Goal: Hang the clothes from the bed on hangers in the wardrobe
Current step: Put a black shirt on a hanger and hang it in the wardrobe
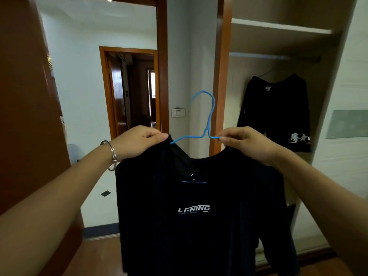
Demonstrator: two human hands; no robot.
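A black T-shirt (199, 226) with white lettering on the chest hangs in front of me, held up at both shoulders. A blue hanger (208, 116) sits inside its neck, hook pointing up. My left hand (139, 141) pinches the shirt's left shoulder. My right hand (245, 143) grips the right shoulder together with the hanger's arm. The open wardrobe lies to the right, with a rail (274, 56) near its top. A black garment (278, 112) with white print hangs from that rail on another hanger.
A white shelf (278, 27) spans the wardrobe above the rail. A brown door (23, 116) stands at the far left, with a doorway (131, 92) behind the shirt. The wardrobe's brown frame post (221, 76) rises just behind the hanger hook. Wooden floor lies below.
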